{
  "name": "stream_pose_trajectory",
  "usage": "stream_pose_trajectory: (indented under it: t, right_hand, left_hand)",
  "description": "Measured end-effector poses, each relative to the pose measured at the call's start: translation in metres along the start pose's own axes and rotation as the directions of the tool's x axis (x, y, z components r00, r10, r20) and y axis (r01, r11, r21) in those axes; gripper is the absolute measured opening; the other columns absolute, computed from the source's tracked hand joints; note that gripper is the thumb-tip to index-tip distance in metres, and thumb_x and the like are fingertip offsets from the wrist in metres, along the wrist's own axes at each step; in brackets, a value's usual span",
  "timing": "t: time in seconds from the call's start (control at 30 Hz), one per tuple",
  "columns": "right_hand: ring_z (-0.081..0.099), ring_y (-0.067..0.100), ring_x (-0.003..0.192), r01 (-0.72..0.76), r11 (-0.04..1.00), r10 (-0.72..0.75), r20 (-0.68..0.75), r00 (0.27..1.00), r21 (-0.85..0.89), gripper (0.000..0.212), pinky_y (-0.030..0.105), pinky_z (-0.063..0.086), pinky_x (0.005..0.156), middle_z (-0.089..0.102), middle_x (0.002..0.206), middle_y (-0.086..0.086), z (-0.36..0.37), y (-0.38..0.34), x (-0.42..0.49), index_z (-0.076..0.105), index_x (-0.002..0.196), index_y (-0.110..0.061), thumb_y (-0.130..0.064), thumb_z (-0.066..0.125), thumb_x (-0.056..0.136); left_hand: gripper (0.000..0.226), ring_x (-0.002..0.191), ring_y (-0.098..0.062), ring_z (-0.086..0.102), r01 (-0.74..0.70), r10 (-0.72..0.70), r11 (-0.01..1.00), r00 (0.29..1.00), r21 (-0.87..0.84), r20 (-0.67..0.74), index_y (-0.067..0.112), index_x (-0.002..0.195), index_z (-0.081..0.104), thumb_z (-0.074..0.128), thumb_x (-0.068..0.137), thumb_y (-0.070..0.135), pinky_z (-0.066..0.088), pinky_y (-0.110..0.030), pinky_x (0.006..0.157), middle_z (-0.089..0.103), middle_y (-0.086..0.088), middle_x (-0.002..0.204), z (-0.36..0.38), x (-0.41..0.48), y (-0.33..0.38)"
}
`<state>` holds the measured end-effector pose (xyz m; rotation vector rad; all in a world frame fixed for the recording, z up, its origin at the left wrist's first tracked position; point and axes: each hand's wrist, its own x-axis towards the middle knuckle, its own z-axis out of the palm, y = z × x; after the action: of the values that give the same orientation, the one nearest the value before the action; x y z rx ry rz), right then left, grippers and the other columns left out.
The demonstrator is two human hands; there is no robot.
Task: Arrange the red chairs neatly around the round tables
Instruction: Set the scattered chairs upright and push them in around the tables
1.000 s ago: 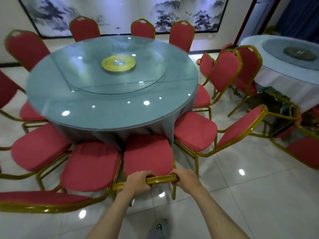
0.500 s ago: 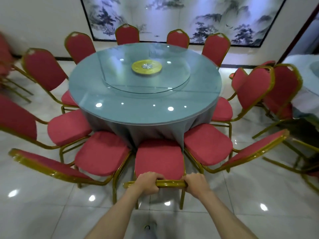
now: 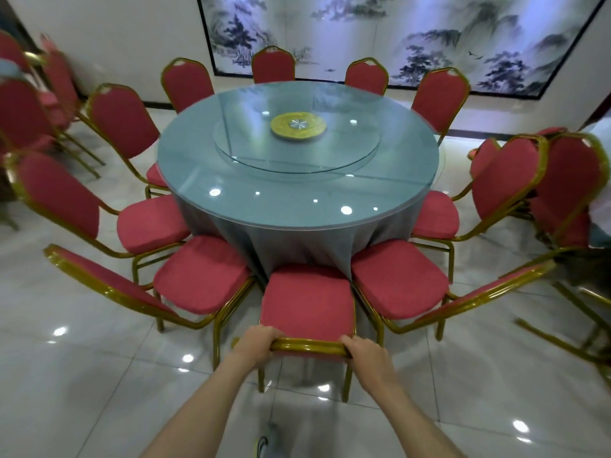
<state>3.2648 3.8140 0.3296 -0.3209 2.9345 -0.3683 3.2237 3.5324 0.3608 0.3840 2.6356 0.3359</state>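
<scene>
Both hands are on one chair. Left hand (image 3: 256,340): fingers (image 3: 265,330) curl over the gold top rail (image 3: 307,346) near its left end. Right hand (image 3: 365,353): fingers (image 3: 351,342) wrap over the right end. Firm hold, nothing else in either hand.

The chair (image 3: 307,305) is straight ahead of the hands, with its back rail toward the person. Its seat points at the round table (image 3: 297,200), front edge at the hem of the grey tablecloth (image 3: 297,246). A neighbour chair sits just beside it on each side.

Count:
- Ten red chairs ring this tabletop, held one included.
- One glass turntable (image 3: 251,150), with one gold hub (image 3: 298,126) at its centre.
- More red chairs at both frame edges, too blurred to count.
- One shoe (image 3: 264,445) on the tile floor (image 3: 99,391).
</scene>
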Motion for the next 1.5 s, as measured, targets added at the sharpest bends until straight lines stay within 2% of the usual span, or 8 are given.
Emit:
stream_pose_trajectory:
  t: [0.3, 0.4, 0.6, 0.83, 0.97, 1.13, 1.3, 1.5]
  right_hand:
    - [0.070, 0.026, 0.088, 0.079, 0.988, -0.073, 0.051, 0.996, -0.133, 0.028, 0.041, 0.058, 0.076, 0.068, 0.102, 0.001, -0.004, -0.009, 0.008, 0.050, 0.123, -0.023, -0.016, 0.060, 0.098]
    - [0.070, 0.023, 0.081, 0.085, 0.984, -0.082, 0.025, 0.996, -0.154, 0.030, 0.038, 0.058, 0.069, 0.070, 0.097, 0.000, 0.001, -0.009, 0.013, 0.053, 0.122, -0.022, -0.020, 0.067, 0.095]
    - [0.064, 0.024, 0.106, 0.002, 0.994, 0.005, 0.061, 0.998, -0.111, 0.033, 0.045, 0.049, 0.098, 0.065, 0.113, -0.001, 0.003, -0.016, 0.033, 0.045, 0.131, -0.025, -0.019, 0.058, 0.101]
    - [0.060, 0.017, 0.105, -0.163, 0.986, 0.164, 0.022, 0.986, -0.034, 0.042, 0.046, 0.046, 0.104, 0.060, 0.110, -0.011, 0.024, -0.011, 0.035, 0.044, 0.126, -0.035, -0.027, 0.069, 0.093]
    - [0.054, 0.019, 0.112, -0.182, 0.983, 0.176, 0.125, 0.976, 0.039, 0.023, 0.044, 0.043, 0.104, 0.057, 0.115, -0.009, 0.004, -0.018, 0.037, 0.050, 0.117, -0.033, -0.030, 0.062, 0.098]
    - [0.056, 0.013, 0.105, -0.163, 0.963, 0.121, 0.197, 0.973, 0.213, 0.029, 0.028, 0.052, 0.086, 0.055, 0.114, -0.010, -0.019, -0.019, 0.031, 0.058, 0.126, -0.032, -0.024, 0.060, 0.098]
    - [0.059, 0.002, 0.103, -0.202, 0.894, 0.171, 0.112, 0.979, 0.401, 0.027, 0.017, 0.048, 0.086, 0.060, 0.111, -0.013, -0.040, -0.024, 0.015, 0.065, 0.122, -0.030, -0.015, 0.058, 0.100]
    - [0.068, 0.001, 0.097, -0.290, 0.627, 0.383, 0.039, 0.923, 0.723, 0.019, 0.014, 0.053, 0.077, 0.073, 0.104, -0.011, -0.056, -0.021, -0.003, 0.071, 0.109, -0.025, -0.013, 0.058, 0.102]
  left_hand:
    - [0.029, 0.098, -0.016, 0.066, 0.053, -0.054, 0.998, 0.999, -0.045, -0.005, 0.031, 0.108, 0.073, 0.059, 0.094, 0.010, 0.052, -0.031, 0.087, 0.070, 0.008, 0.097, 0.006, -0.009, -0.011]
    - [0.031, 0.106, -0.016, 0.064, 0.076, -0.073, 0.993, 0.997, -0.091, 0.030, 0.035, 0.111, 0.072, 0.055, 0.098, 0.013, 0.040, -0.038, 0.092, 0.070, 0.009, 0.100, 0.006, -0.004, -0.017]
    - [0.042, 0.113, -0.013, 0.057, 0.081, -0.093, 0.981, 0.994, -0.175, -0.061, 0.037, 0.115, 0.072, 0.052, 0.096, 0.006, 0.027, -0.040, 0.090, 0.071, 0.013, 0.105, 0.004, 0.010, -0.020]
    - [0.045, 0.113, -0.013, 0.052, 0.024, -0.049, 0.977, 0.992, -0.210, -0.117, 0.039, 0.120, 0.067, 0.055, 0.094, 0.004, 0.023, -0.037, 0.088, 0.067, 0.017, 0.111, 0.010, 0.012, -0.020]
    - [0.044, 0.107, -0.007, 0.051, -0.033, -0.002, 0.958, 0.993, -0.284, -0.121, 0.043, 0.115, 0.065, 0.057, 0.091, 0.006, 0.029, -0.038, 0.094, 0.064, 0.020, 0.108, 0.009, 0.006, -0.023]
    - [0.058, 0.106, 0.002, 0.058, -0.117, 0.088, 0.872, 0.993, -0.475, -0.083, 0.042, 0.113, 0.068, 0.047, 0.082, -0.002, 0.043, -0.036, 0.100, 0.068, 0.024, 0.106, -0.005, -0.004, -0.034]
    - [0.042, 0.099, 0.005, 0.064, -0.144, 0.014, 0.799, 0.975, -0.584, -0.221, 0.035, 0.105, 0.074, 0.051, 0.093, 0.002, 0.050, -0.017, 0.084, 0.072, 0.022, 0.101, -0.008, -0.015, -0.028]
    - [0.032, 0.095, 0.002, 0.067, -0.167, -0.062, 0.775, 0.940, -0.610, -0.336, 0.033, 0.096, 0.074, 0.058, 0.095, 0.006, 0.055, -0.021, 0.083, 0.073, 0.021, 0.094, -0.002, -0.013, -0.001]
